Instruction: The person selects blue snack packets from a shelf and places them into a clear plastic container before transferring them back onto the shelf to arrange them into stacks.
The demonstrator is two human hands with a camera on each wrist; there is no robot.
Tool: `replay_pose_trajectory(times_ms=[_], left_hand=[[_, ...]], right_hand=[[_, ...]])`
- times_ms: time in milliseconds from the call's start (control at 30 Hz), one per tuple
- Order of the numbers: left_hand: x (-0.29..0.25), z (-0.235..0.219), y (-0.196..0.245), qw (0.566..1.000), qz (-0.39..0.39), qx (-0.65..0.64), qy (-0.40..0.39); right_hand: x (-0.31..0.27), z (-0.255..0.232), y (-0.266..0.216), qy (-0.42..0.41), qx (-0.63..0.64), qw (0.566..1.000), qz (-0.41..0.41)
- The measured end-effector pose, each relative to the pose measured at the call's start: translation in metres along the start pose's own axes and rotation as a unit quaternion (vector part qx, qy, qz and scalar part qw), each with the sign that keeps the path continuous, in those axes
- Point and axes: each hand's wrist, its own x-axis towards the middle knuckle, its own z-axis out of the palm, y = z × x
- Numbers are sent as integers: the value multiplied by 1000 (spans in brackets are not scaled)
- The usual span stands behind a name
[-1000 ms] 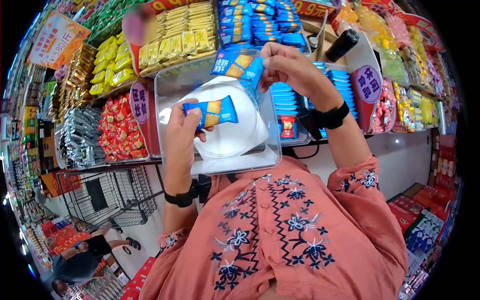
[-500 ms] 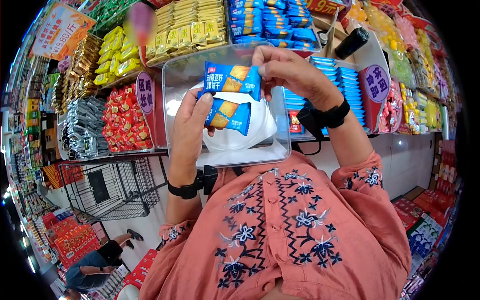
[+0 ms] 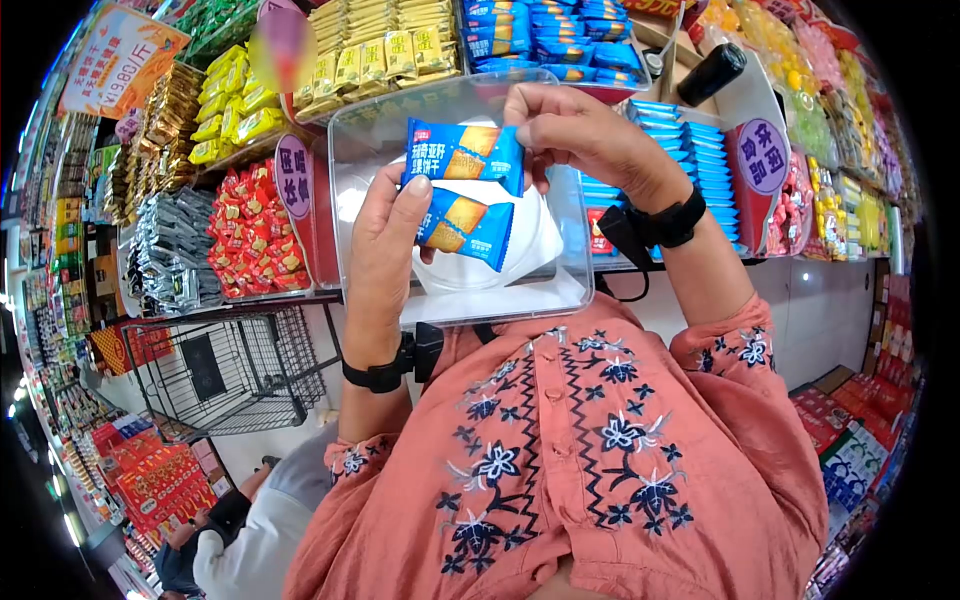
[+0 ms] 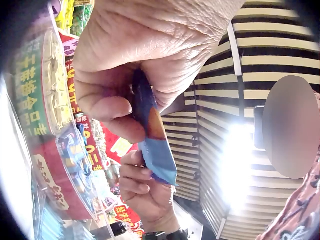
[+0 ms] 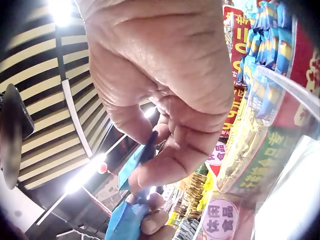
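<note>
In the head view the left hand [image 3: 385, 240] grips a blue biscuit packet [image 3: 465, 228], its thumb on the front. Just above it is another blue packet [image 3: 462, 155], which the right hand [image 3: 590, 140] pinches by its right end; its left end meets the left hand's fingers. Both packets are over a clear plastic container [image 3: 350, 120] with a white round thing [image 3: 540, 240] in it. The left wrist view has the left hand [image 4: 150, 55] round a blue packet [image 4: 157, 145]. Thumb and fingers of the right hand [image 5: 165, 90] pinch a packet edge in the right wrist view.
Bins of yellow packets [image 3: 385, 60], blue packets [image 3: 560, 40], red sweets [image 3: 255, 230] and silver packets [image 3: 170, 250] surround the container. A black cylindrical object [image 3: 712, 75] lies at the upper right. An empty-looking cart [image 3: 230, 370] and people stand at the lower left.
The right hand's packet has come down and left from a second ago, to just above the left hand's packet. A person in a light top has come into view at the lower left.
</note>
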Motion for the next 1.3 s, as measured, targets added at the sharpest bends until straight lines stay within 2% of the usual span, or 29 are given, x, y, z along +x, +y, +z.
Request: replay_pose_trajectory(times_ms=[200,867,1300], left_hand=[[-4,7,5,1000,5,-1,30],[-8,1,3,999,0,9,40],[-5,-2,0,999,4,4,46]], right_hand=[[1,2,1,0,-6,1000,4],[0,9,3,-7,-11,1000,5],[0,21,4,22,-51,998,6]])
